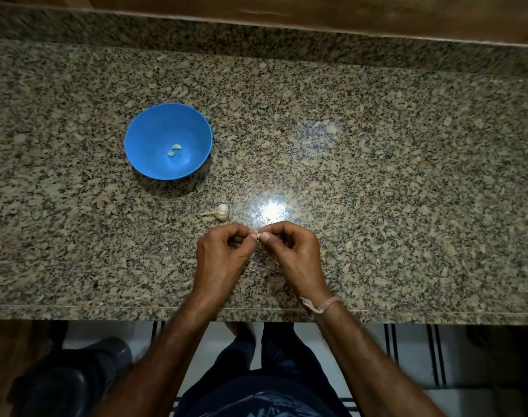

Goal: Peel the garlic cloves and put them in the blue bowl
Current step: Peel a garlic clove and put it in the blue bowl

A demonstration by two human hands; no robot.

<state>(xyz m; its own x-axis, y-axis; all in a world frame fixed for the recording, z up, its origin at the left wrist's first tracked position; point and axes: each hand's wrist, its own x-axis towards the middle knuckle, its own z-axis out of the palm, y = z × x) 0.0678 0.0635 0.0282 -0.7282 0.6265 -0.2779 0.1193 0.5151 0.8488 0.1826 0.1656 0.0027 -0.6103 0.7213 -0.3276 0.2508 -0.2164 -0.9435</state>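
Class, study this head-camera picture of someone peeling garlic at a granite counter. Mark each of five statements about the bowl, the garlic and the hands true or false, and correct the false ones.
1. The blue bowl holds two small peeled garlic pieces. True.
2. The garlic bulb lies inside the bowl. False: it lies on the granite counter, between the bowl and the hands.
3. Both the left hand and the right hand pinch one small garlic clove between their fingertips. True.
4. The right hand rests flat on the counter. False: its fingers are curled, pinching the clove.
5. A thread band circles the left wrist. False: it is on the right wrist.
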